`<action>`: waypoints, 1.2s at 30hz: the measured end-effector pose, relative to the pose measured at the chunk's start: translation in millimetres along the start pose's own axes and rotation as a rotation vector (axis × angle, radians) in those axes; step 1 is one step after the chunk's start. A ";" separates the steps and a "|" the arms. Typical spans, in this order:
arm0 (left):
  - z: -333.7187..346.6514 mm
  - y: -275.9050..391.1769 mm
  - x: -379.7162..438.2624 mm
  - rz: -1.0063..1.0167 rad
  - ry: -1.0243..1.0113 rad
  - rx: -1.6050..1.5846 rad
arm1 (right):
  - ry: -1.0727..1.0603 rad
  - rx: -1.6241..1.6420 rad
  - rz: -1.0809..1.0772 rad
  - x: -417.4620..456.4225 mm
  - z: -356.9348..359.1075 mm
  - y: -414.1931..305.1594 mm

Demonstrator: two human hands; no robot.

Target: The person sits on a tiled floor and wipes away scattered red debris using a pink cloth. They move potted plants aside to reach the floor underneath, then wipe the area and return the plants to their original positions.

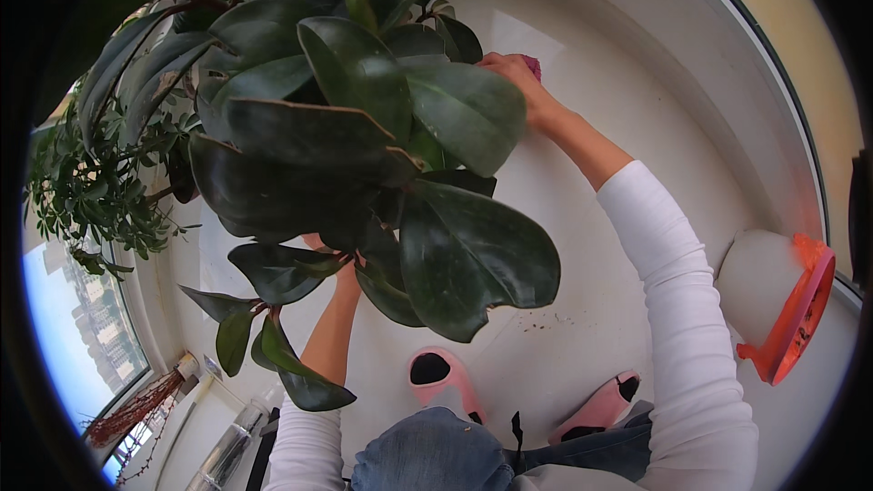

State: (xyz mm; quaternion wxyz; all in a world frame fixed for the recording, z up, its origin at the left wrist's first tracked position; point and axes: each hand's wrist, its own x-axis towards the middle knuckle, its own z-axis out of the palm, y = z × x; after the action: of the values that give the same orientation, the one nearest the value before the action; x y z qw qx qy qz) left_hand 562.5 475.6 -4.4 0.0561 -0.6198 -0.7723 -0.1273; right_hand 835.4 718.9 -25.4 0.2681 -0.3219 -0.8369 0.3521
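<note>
A large potted plant's broad dark green leaves [470, 245] fill the left and middle of the view, and its pot is hidden. Beyond the leaves on the right, my right hand [513, 75] is closed on a dark pink cloth [531, 67] low over the pale floor [600, 218]. Leaves cover part of its fingers. My left forearm reaches under the foliage, and only bits of my left hand [315, 241] show between the leaves, so what it touches is hidden. Small dark crumbs [539, 322] lie on the floor below the big leaf.
At the right stands a white bin [753, 286] with a pink rim and an orange bag. A finer-leaved plant [95, 184] is at the left by the window. Dried red branches [133, 409] and a silvery cylinder [228, 447] are at lower left. My pink slippers [447, 378] are on the floor.
</note>
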 end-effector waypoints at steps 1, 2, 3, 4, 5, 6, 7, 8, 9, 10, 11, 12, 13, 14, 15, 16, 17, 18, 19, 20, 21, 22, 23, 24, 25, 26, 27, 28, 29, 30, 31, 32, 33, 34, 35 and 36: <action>3.5 1.0 4.1 -0.016 -0.018 0.026 | -0.021 0.008 -0.010 -25.8 2.9 -9.1; 8.5 4.1 8.8 -0.035 -0.033 0.053 | -0.041 0.015 -0.018 -52.6 1.6 -14.8; 13.1 7.8 14.1 -0.045 -0.038 0.088 | -0.060 0.026 -0.031 -79.7 3.9 -21.3; 17.3 6.7 22.3 -0.079 0.092 0.109 | -0.086 0.063 -0.005 -103.3 10.5 -34.1; 24.3 -5.0 22.4 0.006 0.210 0.110 | -0.111 0.101 0.021 -129.6 18.2 -50.3; 45.6 -1.5 19.3 0.033 0.270 -0.042 | -0.169 0.087 0.070 -162.7 15.7 -66.4; 54.1 -9.1 12.2 0.045 0.296 -0.157 | -0.212 0.094 0.093 -186.2 19.5 -83.7; 58.8 -19.5 6.9 0.061 0.327 -0.266 | -0.231 0.151 0.084 -207.9 26.1 -98.8; 64.6 -31.9 6.0 0.119 0.363 -0.173 | -0.265 0.178 0.080 -226.7 32.5 -114.4; 71.5 -44.5 4.0 0.174 0.401 -0.079 | -0.308 0.238 0.123 -244.6 37.8 -132.4; 79.6 -54.8 1.8 0.227 0.443 0.012 | -0.351 0.291 0.166 -256.2 38.3 -141.3; 70.0 -44.2 2.0 0.235 0.423 0.007 | -0.277 0.416 0.237 -259.5 30.9 -142.0; 72.0 -42.1 -0.5 0.195 0.394 -0.025 | -0.202 0.542 0.304 -262.3 21.6 -142.4; 73.7 -39.7 0.5 0.156 0.371 -0.056 | -0.126 0.669 0.368 -263.0 11.6 -142.5; 70.0 -42.2 -0.3 0.118 0.347 -0.071 | 0.023 0.668 0.405 -248.4 -7.8 -138.5; 68.2 -49.1 -1.3 0.089 0.346 -0.077 | 0.115 0.738 0.580 -229.1 -33.4 -133.4; 68.0 -48.1 1.8 0.094 0.353 -0.098 | 0.276 0.708 0.632 -213.8 -55.9 -119.8; 67.8 -47.3 4.9 0.098 0.361 -0.120 | 0.400 0.630 0.633 -200.0 -76.1 -99.2; 67.5 -41.7 2.9 0.134 0.371 -0.155 | 0.492 0.562 0.647 -191.8 -99.5 -73.4; 66.4 -35.2 1.8 0.176 0.377 -0.108 | 0.594 0.434 0.662 -184.9 -117.3 -42.2; 60.5 -32.2 2.1 0.223 0.389 -0.047 | 0.644 0.236 0.623 -178.8 -121.2 -10.1; 56.6 -21.6 1.7 0.273 0.392 0.079 | 0.699 0.015 0.606 -177.0 -128.8 21.4; 56.9 -14.0 5.6 0.235 0.407 0.052 | 0.700 -0.284 0.531 -177.8 -126.7 53.0; 58.5 -9.3 7.7 0.194 0.417 0.029 | 0.686 -0.574 0.453 -179.4 -120.5 69.7; 54.9 -9.7 10.2 0.154 0.428 0.026 | 0.644 -0.482 0.420 -167.9 -104.8 60.4; 50.0 -9.6 10.5 0.132 0.416 0.049 | 0.602 -0.394 0.389 -154.4 -83.0 50.7; 46.4 -8.1 12.7 0.115 0.407 0.061 | 0.569 -0.235 0.338 -139.0 -64.0 38.8; 44.5 -8.8 12.0 0.082 0.351 0.097 | 0.463 -0.199 0.333 -129.2 -46.7 25.6; 42.9 -9.7 11.3 0.049 0.302 0.130 | 0.417 -0.233 0.254 -122.0 -31.3 11.6; 43.6 -10.2 12.8 0.015 0.257 0.163 | 0.391 -0.226 0.200 -122.5 -15.2 -3.0; 49.5 -12.0 14.4 0.071 0.323 0.137 | 0.316 -0.170 0.156 -127.7 -1.0 -16.1; 55.0 -22.3 12.6 0.129 0.384 0.128 | 0.245 -0.111 0.139 -133.4 15.0 -41.5; 58.7 -27.8 7.8 0.183 0.437 0.109 | 0.149 -0.050 0.154 -144.9 27.2 -68.8; 60.4 -24.3 4.4 0.203 0.395 0.136 | 0.096 0.007 0.092 -166.5 45.1 -79.7; 57.9 -26.0 1.4 0.224 0.353 0.178 | 0.022 0.011 0.073 -181.9 54.6 -103.0; 61.4 -31.0 2.2 0.234 0.386 0.107 | -0.042 0.054 0.080 -197.0 62.3 -122.0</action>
State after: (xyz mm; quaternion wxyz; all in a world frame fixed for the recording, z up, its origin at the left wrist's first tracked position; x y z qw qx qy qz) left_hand 536.3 487.9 -66.8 0.2500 -0.6654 -0.6758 -0.1949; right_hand 878.4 483.1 -14.1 0.2448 -0.3404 -0.8191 0.3915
